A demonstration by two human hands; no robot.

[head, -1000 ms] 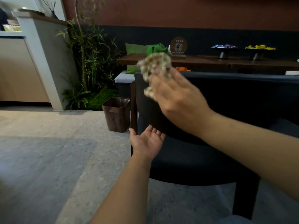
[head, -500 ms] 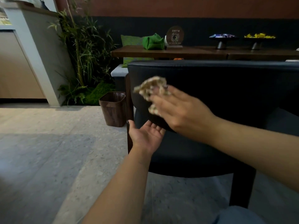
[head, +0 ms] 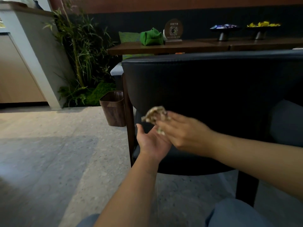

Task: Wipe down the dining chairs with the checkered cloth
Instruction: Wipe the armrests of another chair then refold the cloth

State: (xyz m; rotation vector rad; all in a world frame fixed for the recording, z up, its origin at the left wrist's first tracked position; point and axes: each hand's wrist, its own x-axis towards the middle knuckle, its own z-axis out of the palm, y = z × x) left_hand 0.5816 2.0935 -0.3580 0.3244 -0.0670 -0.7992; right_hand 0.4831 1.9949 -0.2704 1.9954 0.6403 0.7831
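Your right hand [head: 185,133] holds the checkered cloth [head: 155,116] — it is bunched up into a small ball, and your fingers are curled round it, so that grip is clamped on the cloth. The hand looks a bit blurry. The cloth sits in front of the lower part of the dark chair [head: 205,89] back, low down near the seat. You cannot tell from here if the cloth touches the chair or is just close to it.

Your left hand [head: 151,143] is right under the cloth, palm up. Its fingers are loose and apart, and it holds nothing. It touches the edge of your right hand, or is just beside it.

The chair is big and dark, with a curved back and a dark wooden leg on its left side. Just beside that leg, on the floor [head: 49,153], stands a brown bin [head: 113,108]. Behind the bin grow tall green plants [head: 82,54].

Behind the chair is a long brown counter [head: 164,46]. On it sits a green folded napkin [head: 151,36], a round sign on a stand [head: 173,31], and two dark dishes on feet — one with blue things [head: 224,27], one with yellow things [head: 262,24].

At the bottom you can see your knees in blue trousers [head: 237,213].
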